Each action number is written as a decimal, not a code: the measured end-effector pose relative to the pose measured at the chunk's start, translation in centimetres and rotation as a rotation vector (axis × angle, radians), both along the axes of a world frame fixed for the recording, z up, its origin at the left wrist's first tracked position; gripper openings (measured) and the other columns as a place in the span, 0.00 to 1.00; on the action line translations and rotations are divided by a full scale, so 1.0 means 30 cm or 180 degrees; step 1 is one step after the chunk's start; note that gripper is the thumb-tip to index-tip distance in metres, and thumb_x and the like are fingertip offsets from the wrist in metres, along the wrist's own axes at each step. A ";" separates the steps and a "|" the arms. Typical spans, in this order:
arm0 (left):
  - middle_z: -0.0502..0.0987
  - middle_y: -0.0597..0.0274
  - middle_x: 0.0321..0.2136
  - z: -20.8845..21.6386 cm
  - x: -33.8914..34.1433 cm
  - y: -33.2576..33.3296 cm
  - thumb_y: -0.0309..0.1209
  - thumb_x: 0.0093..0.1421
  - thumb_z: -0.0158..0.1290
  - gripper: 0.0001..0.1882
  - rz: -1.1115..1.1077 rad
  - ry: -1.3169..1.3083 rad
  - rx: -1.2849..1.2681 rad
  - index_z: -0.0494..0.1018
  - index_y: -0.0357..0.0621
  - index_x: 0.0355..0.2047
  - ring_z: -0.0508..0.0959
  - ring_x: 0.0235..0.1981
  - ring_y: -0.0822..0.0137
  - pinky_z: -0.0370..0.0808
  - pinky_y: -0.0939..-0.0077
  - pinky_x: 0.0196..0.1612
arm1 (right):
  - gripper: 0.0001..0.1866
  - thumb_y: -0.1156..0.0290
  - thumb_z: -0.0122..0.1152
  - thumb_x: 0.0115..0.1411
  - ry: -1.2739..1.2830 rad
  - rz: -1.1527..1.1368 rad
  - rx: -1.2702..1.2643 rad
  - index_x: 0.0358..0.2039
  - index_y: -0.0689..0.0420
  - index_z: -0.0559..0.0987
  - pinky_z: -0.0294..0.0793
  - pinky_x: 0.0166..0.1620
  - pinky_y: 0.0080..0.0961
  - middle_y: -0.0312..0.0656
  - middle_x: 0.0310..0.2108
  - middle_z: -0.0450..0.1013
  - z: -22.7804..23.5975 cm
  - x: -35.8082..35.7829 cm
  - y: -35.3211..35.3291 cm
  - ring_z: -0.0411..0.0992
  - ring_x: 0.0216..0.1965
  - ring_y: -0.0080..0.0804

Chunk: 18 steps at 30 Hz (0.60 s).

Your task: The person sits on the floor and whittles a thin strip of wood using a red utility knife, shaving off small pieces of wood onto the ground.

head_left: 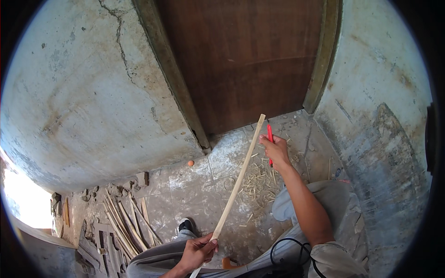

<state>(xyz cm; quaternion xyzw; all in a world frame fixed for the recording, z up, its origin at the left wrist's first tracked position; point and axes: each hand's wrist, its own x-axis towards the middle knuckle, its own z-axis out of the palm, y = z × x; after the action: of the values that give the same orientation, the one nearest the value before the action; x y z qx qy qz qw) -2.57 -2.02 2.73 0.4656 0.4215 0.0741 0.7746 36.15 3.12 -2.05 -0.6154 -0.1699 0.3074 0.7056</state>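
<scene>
A long, pale bamboo or wood strip [237, 183] slants up from my lap toward the doorway. My left hand [199, 252] is closed around its lower part, near my knee. Beside the strip's upper end, my right hand [276, 152] grips a slim red utility knife [270, 133], held roughly upright. The knife's blade edge is too small to make out. A narrow gap shows between the knife and the strip. Curled pale shavings [257, 181] lie scattered on the floor below my right hand.
A brown door [245, 60] in a wooden frame stands ahead, between cracked plaster walls [92, 106]. At lower left lies a bundle of strips [127, 224] among broken rubble. A small orange round object [191, 163] rests near the wall. A black cord [289, 241] loops over my lap.
</scene>
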 end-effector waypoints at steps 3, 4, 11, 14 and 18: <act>0.65 0.69 0.17 -0.019 -0.004 0.008 0.29 0.71 0.45 0.12 -0.0064 -0.0030 0.0030 0.75 0.33 0.40 0.58 0.13 0.80 0.54 0.80 0.16 | 0.10 0.67 0.66 0.61 -0.0270 0.0178 -0.0084 0.36 0.62 0.82 0.54 0.22 0.17 0.27 0.22 0.70 -0.020 -0.019 0.004 0.56 0.19 0.12; 0.68 0.69 0.20 -0.043 -0.012 0.015 0.30 0.71 0.46 0.12 -0.0138 -0.0073 0.0091 0.74 0.36 0.48 0.60 0.13 0.81 0.58 0.81 0.16 | 0.10 0.67 0.66 0.61 -0.0284 0.0195 -0.0082 0.36 0.62 0.82 0.54 0.22 0.17 0.27 0.22 0.70 -0.025 -0.026 0.004 0.56 0.19 0.12; 0.71 0.67 0.23 -0.040 -0.020 0.030 0.30 0.70 0.47 0.16 -0.0147 -0.0249 -0.0004 0.72 0.36 0.54 0.63 0.13 0.80 0.62 0.82 0.17 | 0.10 0.67 0.63 0.63 -0.0283 0.0664 -0.0115 0.36 0.62 0.80 0.55 0.19 0.14 0.33 0.26 0.75 0.066 -0.093 -0.022 0.58 0.17 0.11; 0.69 0.65 0.20 -0.031 -0.009 0.031 0.28 0.71 0.44 0.14 -0.0120 -0.0305 -0.0128 0.72 0.34 0.52 0.64 0.14 0.77 0.63 0.81 0.17 | 0.11 0.66 0.63 0.63 -0.0299 0.0661 -0.0089 0.34 0.62 0.82 0.56 0.20 0.16 0.30 0.23 0.73 0.149 -0.072 -0.056 0.58 0.18 0.12; 0.66 0.68 0.17 -0.023 -0.003 0.028 0.29 0.70 0.46 0.14 -0.0192 -0.0331 0.0091 0.72 0.35 0.52 0.64 0.14 0.78 0.63 0.81 0.18 | 0.11 0.66 0.61 0.64 -0.0424 0.0605 -0.0029 0.36 0.62 0.82 0.58 0.21 0.16 0.30 0.24 0.74 0.232 -0.113 -0.099 0.59 0.18 0.11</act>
<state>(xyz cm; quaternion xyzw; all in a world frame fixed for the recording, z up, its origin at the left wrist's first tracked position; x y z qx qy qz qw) -2.67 -1.19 2.06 0.4846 0.3653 0.0808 0.7907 32.78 0.14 4.92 -0.6188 -0.2726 0.3321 0.6576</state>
